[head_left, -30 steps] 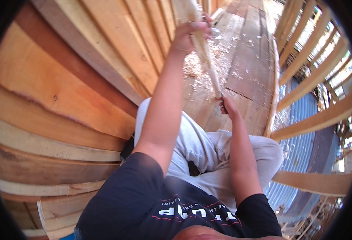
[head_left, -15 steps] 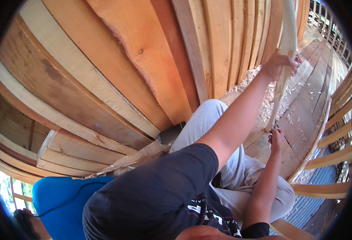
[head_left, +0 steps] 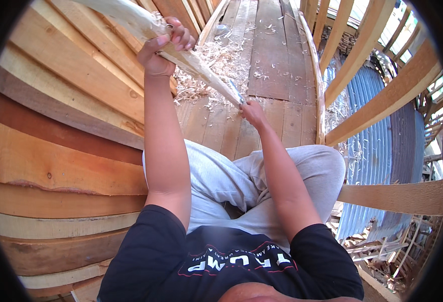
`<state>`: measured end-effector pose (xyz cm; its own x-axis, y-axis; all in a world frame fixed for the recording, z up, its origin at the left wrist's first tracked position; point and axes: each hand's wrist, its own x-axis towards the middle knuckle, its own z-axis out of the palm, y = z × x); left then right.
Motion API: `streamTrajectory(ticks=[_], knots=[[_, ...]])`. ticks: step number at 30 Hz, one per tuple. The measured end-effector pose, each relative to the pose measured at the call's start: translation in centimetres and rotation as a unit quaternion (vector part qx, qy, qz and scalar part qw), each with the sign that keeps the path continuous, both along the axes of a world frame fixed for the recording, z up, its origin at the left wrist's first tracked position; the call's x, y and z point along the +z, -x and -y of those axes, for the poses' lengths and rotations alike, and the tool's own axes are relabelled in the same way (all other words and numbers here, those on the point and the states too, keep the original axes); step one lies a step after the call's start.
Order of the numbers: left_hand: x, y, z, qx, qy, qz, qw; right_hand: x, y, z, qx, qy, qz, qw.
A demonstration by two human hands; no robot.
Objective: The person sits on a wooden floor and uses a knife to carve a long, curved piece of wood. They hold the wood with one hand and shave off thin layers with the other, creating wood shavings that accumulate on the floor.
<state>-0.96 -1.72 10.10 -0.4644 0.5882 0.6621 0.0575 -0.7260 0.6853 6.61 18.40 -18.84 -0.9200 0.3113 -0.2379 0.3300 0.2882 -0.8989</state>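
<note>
The person sits cross-legged on a plank floor [head_left: 271,65], and the left hand [head_left: 162,46] is raised high, fingers wrapped tight around a long pale wooden stick [head_left: 191,60]. The stick slants down from the upper left toward the middle of the floor, its lower end tapering. Down there the right hand [head_left: 253,111] is closed in a fist on a small blade [head_left: 235,93], which lies right against the stick's lower end; the handle is hidden inside the fist. Just beyond the stick, a heap of wood shavings [head_left: 216,60] is scattered over the boards. On the person's left, broad curved planks [head_left: 65,136] stack up like a wall. On the right, slanted wooden ribs [head_left: 382,103] stand along the edge, with corrugated metal sheeting [head_left: 377,136] behind them. Grey trousers, black shirt, both forearms bare.
</note>
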Motion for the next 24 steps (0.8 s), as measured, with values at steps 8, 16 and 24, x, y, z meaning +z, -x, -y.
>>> streamTrajectory(ticks=[8, 16, 24], knots=[[-0.3, -0.6, -0.5, 0.087, -0.003, 0.005, 0.996, 0.7, -1.5, -0.1, 0.003, -0.056, -0.049, 0.997], [0.8, -1.5, -3.9, 0.223, 0.015, 0.031, 0.974, -1.9, -2.3, -1.0, -0.046, 0.176, 0.259, 0.949], [1.4, -4.4, -6.7, 0.237, 0.045, 0.009, 0.970, 10.4, -1.6, 3.1, -0.053, -0.008, -0.015, 0.998]])
